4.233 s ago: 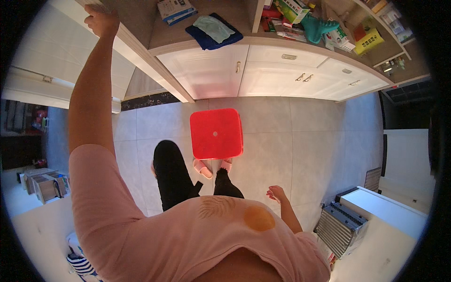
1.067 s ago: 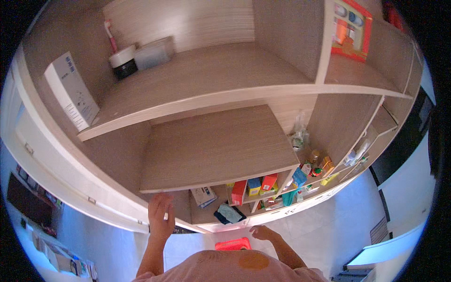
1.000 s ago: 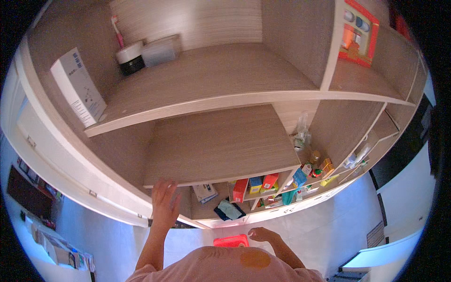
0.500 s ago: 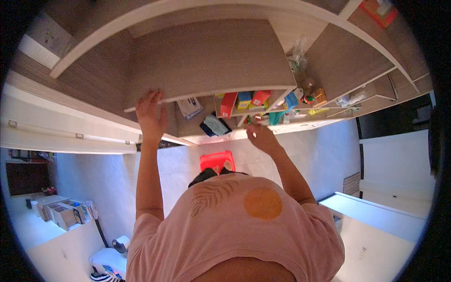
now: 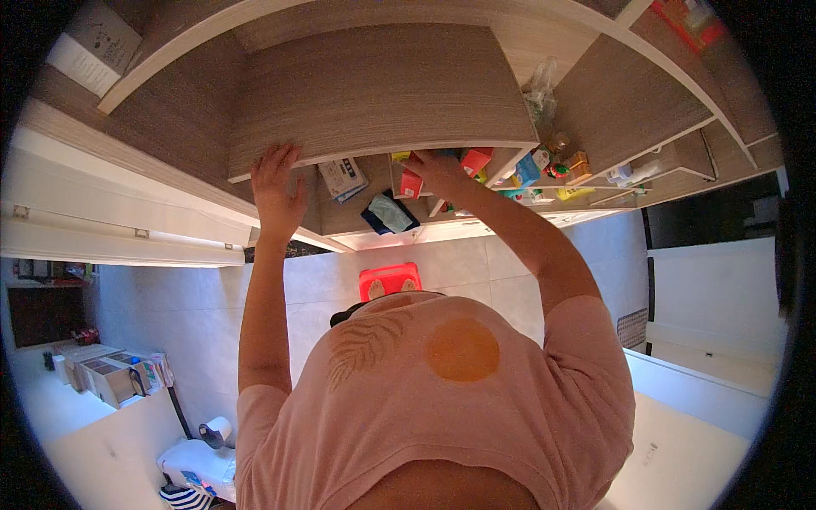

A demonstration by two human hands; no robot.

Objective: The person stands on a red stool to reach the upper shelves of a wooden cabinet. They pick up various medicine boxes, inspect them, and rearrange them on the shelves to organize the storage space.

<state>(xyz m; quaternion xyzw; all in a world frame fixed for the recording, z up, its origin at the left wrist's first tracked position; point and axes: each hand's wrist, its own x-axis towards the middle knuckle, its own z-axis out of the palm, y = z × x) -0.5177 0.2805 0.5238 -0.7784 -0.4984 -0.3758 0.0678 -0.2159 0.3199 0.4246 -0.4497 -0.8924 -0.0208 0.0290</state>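
My left hand (image 5: 279, 194) is open, its fingers laid over the front edge of a wood-grain shelf board (image 5: 382, 98). Just below that board, my right hand (image 5: 438, 172) reaches into a small compartment with its fingers stretched out. They are at the top of a red box (image 5: 411, 183); whether they press on it I cannot make out. A second red box (image 5: 476, 160) stands to the right of this hand. The blue-and-yellow box between them is mostly hidden by the hand. Left of the compartment lie a white printed packet (image 5: 342, 178) and a dark pouch with a pale cloth (image 5: 391, 214).
On the right-hand shelves stand a clear plastic bag (image 5: 541, 93), a blue box (image 5: 527, 172) and an orange box (image 5: 578, 170). A white box (image 5: 93, 51) sits at the upper left. My feet are on a red stool (image 5: 389, 276) above the tiled floor.
My right hand has moved up and left, from in front of the shelf into the compartment beside the red box. The left hand stays on the board's edge.
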